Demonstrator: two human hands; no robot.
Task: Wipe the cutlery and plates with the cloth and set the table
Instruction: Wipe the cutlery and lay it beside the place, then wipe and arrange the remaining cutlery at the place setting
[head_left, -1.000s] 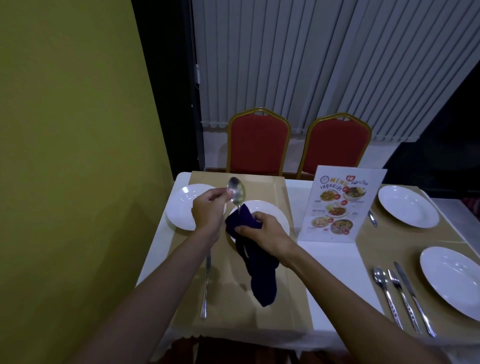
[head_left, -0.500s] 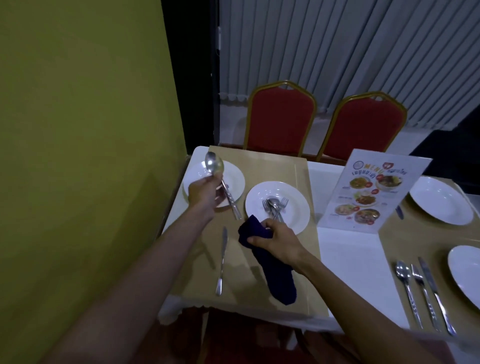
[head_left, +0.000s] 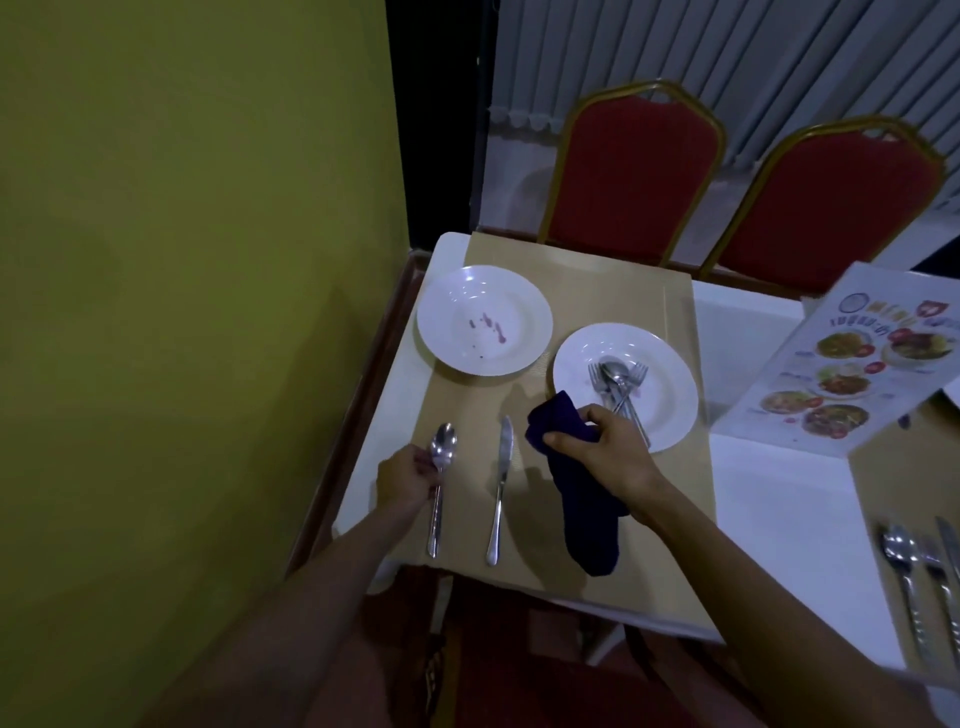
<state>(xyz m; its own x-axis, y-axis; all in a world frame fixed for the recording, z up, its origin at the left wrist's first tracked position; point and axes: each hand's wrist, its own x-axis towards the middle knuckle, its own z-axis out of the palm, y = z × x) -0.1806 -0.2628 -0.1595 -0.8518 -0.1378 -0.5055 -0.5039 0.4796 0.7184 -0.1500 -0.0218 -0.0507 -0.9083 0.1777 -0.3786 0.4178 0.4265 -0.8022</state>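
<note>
A white plate (head_left: 670, 410) on the tan placemat (head_left: 597, 301) holds a loose pile of cutlery (head_left: 618, 387), forks and at least one spoon, their handles running toward the near rim. A second white plate (head_left: 483, 319), farther left near the yellow wall (head_left: 182, 260), is bare but for a few reddish smears (head_left: 485, 325) at its centre.

The person's left hand (head_left: 405, 480) is closed around the neck of a spoon (head_left: 439, 488), which lies bowl-up on the placemat with its handle pointing to the near edge of the desk (head_left: 779, 499). Just to the right of it, and roughly parallel, a table knife (head_left: 501, 488) lies untouched. The right hand (head_left: 605, 449) is bunched tight on a dark blue cloth (head_left: 587, 509); its upper fold overlaps the near rim of the plate of cutlery, while the long tail trails down over the placemat toward the desk's front edge.

A standing menu card (head_left: 852, 374) with pictures of dishes occupies the white tablecloth to the right. Beyond it, at the frame's right edge, more cutlery (head_left: 919, 587) lies on another placemat. Two red chairs (head_left: 634, 166) with gold frames stand at the far side.
</note>
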